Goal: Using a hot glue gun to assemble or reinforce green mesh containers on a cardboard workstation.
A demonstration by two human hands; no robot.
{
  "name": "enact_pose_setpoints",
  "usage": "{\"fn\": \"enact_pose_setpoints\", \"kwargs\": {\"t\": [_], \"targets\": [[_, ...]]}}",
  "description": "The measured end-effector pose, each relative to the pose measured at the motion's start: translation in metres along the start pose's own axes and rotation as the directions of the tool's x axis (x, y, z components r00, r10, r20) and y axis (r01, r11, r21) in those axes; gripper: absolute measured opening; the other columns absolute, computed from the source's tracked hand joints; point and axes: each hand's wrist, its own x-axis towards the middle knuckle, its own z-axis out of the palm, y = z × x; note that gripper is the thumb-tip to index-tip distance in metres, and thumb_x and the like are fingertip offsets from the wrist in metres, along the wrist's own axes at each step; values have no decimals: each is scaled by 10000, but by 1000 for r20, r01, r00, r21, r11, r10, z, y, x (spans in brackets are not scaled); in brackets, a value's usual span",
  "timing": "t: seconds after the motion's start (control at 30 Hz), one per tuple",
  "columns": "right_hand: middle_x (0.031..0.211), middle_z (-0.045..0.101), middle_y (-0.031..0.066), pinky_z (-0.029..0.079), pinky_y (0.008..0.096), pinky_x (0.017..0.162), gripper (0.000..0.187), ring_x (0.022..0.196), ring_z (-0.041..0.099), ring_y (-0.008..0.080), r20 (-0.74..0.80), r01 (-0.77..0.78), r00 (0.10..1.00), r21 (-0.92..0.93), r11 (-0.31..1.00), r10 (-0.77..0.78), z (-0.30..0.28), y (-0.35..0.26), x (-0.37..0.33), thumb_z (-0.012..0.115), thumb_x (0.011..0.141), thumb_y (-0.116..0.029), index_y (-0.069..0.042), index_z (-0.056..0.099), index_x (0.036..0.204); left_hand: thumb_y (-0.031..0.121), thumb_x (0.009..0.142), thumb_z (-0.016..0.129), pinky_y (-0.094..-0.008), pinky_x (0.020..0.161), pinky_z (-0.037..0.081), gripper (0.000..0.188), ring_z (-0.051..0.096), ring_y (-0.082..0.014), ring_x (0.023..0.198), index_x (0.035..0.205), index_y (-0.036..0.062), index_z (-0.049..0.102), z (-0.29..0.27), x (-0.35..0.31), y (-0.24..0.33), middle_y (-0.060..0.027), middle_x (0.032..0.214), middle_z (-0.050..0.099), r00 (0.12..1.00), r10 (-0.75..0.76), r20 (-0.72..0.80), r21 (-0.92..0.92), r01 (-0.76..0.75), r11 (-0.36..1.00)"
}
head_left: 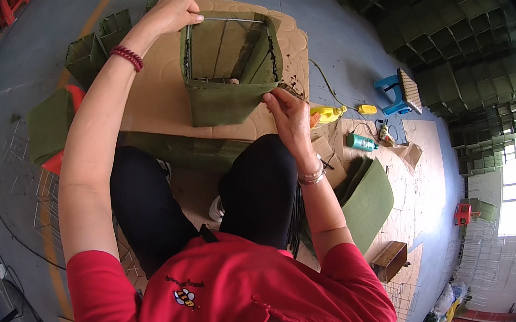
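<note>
In front of me, an open-topped green fabric box (pixel 227 103) with a wire frame stands on a padded brown board (pixel 156 103). At its far left corner, my left hand (pixel 173 14) pinches the rim between thumb and fingers. My right hand (pixel 290 114) is closed on the near right corner of the same box. Dark marks run along the box's side edges, and thin wires show inside it. Just right of my right hand lies a yellow glue gun (pixel 328 114) with an orange tip, partly hidden by that hand.
A stack of green sheets (pixel 367 195) leans beside my right arm. Farther right are a green bottle (pixel 362 142) and a blue stool (pixel 400 93). Green boxes (pixel 87 58) stand at the far left; many more (pixel 449 31) are piled at right. Cables (pixel 10 233) cross the floor.
</note>
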Motion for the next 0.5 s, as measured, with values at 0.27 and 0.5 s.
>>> {"fn": "enact_pose_setpoints", "kwargs": {"t": [0.27, 0.5], "targets": [[819, 699, 73, 507, 298, 664, 177, 763, 640, 114, -177, -37, 984, -4, 999, 36, -2, 2, -4, 634, 920, -135, 5, 679, 1018, 275, 881, 659, -387, 590, 441, 333, 573, -261, 605, 702, -1, 603, -8, 0, 8, -96, 540, 439, 966, -256, 32, -120, 258, 959], [995, 617, 122, 532, 357, 708, 382, 859, 632, 277, -52, 755, 520, -439, 487, -853, -2, -10, -17, 660, 644, 36, 22, 674, 1025, 33, 757, 696, -337, 662, 526, 166, 620, -224, 756, 922, 18, 694, 43, -139, 81, -67, 879, 638, 529, 736, -422, 501, -540, 676]]}}
